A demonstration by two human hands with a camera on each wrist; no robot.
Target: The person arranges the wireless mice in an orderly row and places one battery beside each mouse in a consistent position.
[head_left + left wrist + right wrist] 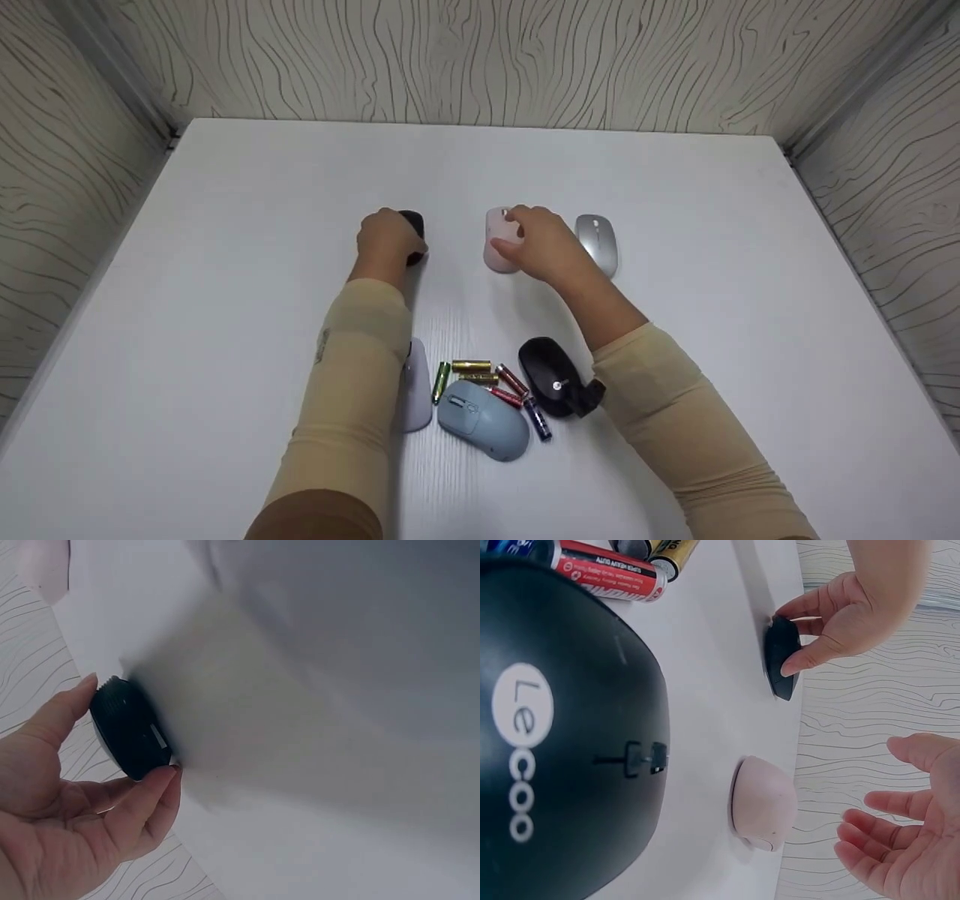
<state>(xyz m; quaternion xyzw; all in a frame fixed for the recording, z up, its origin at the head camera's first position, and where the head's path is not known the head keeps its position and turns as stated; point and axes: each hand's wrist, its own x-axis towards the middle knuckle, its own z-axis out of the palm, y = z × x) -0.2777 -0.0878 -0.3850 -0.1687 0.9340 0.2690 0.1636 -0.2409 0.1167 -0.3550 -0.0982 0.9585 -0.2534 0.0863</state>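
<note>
My left hand [386,236] grips a black computer mouse [414,223] by its sides at the upper middle of the white table. In the left wrist view, the thumb and fingertips pinch the black mouse [129,727] at opposite edges. My right hand [547,244], its fingers loosely spread, is over the right side of a pink mouse [496,259] in the head view. The right wrist view has that hand [907,829] apart from the pink mouse [763,802], with nothing held. Just right of it lies a silver mouse [598,234], partly behind the hand and wrist.
Nearer on the white table [225,225] lie several batteries [512,380], a blue mouse [484,420] and a black Lecoo mouse [549,371]. A lilac mouse [418,390] is partly hidden by the left forearm. Wood-patterned walls [465,60] enclose the back and sides.
</note>
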